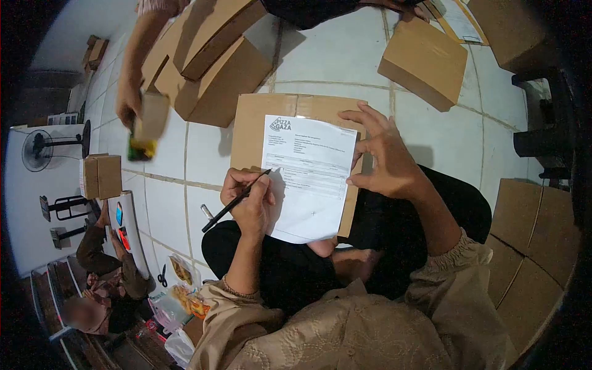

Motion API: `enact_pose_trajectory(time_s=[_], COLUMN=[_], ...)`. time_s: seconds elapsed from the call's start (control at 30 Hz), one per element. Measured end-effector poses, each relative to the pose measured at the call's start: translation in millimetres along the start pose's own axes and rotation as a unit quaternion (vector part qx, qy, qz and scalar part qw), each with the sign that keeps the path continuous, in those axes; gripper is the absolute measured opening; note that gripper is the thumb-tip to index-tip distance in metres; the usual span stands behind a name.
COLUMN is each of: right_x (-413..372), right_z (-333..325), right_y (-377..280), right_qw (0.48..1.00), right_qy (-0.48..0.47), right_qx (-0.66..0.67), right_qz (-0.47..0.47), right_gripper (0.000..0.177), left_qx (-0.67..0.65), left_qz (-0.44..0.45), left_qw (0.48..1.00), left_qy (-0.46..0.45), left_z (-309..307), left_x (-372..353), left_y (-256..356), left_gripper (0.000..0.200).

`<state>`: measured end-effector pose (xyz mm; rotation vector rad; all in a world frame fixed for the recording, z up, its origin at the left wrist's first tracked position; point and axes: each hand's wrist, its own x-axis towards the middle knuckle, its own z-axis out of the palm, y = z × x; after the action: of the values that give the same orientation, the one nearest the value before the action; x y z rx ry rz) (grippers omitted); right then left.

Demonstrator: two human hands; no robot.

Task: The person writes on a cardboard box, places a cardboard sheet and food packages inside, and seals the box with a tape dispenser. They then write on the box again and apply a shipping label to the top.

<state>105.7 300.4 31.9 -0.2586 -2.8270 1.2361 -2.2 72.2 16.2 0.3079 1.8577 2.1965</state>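
A printed white sheet headed "PIZZA GAZA" (pixel 308 213) lies on a closed cardboard box (pixel 250 135) in front of me. My left hand (pixel 250 197) holds a black pen (pixel 225 209) between its fingers, the tip at the sheet's left side near the printed table. My right hand (pixel 388 157) is at the sheet's right edge, fingers spread, with thumb and some fingertips at the paper and box edge. Whether it pinches the paper is hard to tell.
A co-worker's hand (pixel 128 102) at upper left holds a blurred tape dispenser (pixel 145 132). Cardboard boxes (pixel 228 83) stand behind it, another (pixel 424 61) at upper right, more (pixel 533 225) at right. Scissors (pixel 162 275) lie lower left; a seated person (pixel 108 271) is beyond.
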Motion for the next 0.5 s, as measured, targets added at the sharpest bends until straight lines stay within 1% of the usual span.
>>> enact_pose_trajectory(time_s=[0.1, 0.13, 0.2, 0.23, 0.27, 0.3, 0.33, 0.37, 0.4, 0.47, 0.5], right_x=[1.9, 4.8, 5.1, 4.4, 4.9, 5.3, 4.8, 5.6, 6.2, 8.6, 9.3], right_z=[4.4, 5.1, 5.0, 3.7, 3.1, 2.2, 2.0, 2.9, 2.4, 0.1, -0.4], right_y=[2.3, 2.1, 2.4, 1.2, -1.6, -3.6, -4.8, -5.2, -5.7, -6.1, -6.0], right_qw=[1.000, 0.999, 1.000, 0.999, 0.999, 1.000, 1.000, 1.000, 1.000, 0.999, 1.000], right_qy=[0.016, 0.016, 0.007, 0.023, 0.022, 0.017, 0.014, 0.020, 0.019, 0.017, 0.018], right_qx=[0.011, 0.007, 0.000, 0.017, 0.010, 0.013, 0.014, 0.012, 0.002, 0.021, 0.007], right_qz=[-0.014, -0.033, -0.012, -0.026, -0.041, -0.022, -0.002, 0.005, -0.005, 0.018, -0.003], right_gripper=[0.017, 0.017, 0.018, 0.019, 0.019, 0.019, 0.019, 0.020, 0.020, 0.023, 0.026], left_qx=[0.039, 0.046, 0.020, 0.009, 0.004, -0.042, -0.089, -0.090, -0.034, 0.070, 0.124], left_qz=[-0.014, -0.021, -0.003, -0.005, 0.008, -0.013, -0.035, 0.009, 0.058, 0.221, 0.260], left_qw=[0.999, 0.999, 1.000, 1.000, 1.000, 0.999, 0.994, 0.995, 0.997, 0.971, 0.953], left_qy=[0.021, 0.011, 0.006, -0.014, -0.006, 0.027, 0.057, 0.045, 0.043, 0.052, 0.094], left_z=[2.2, 1.1, 2.1, -2.6, -3.6, -4.3, -5.7, -15.7, -20.0, -43.6, -54.1], left_x=[-2.9, -3.1, -1.3, 0.2, 1.0, 2.0, 3.7, 9.5, 15.8, 35.2, 44.0], left_y=[-1.9, -2.2, -2.6, -4.6, 0.1, 5.6, 9.1, 10.5, 26.4, 34.1, 42.1], left_gripper=[0.017, 0.017, 0.018, 0.012, 0.012, 0.010, 0.011, 0.022, 0.022, 0.021, 0.020])
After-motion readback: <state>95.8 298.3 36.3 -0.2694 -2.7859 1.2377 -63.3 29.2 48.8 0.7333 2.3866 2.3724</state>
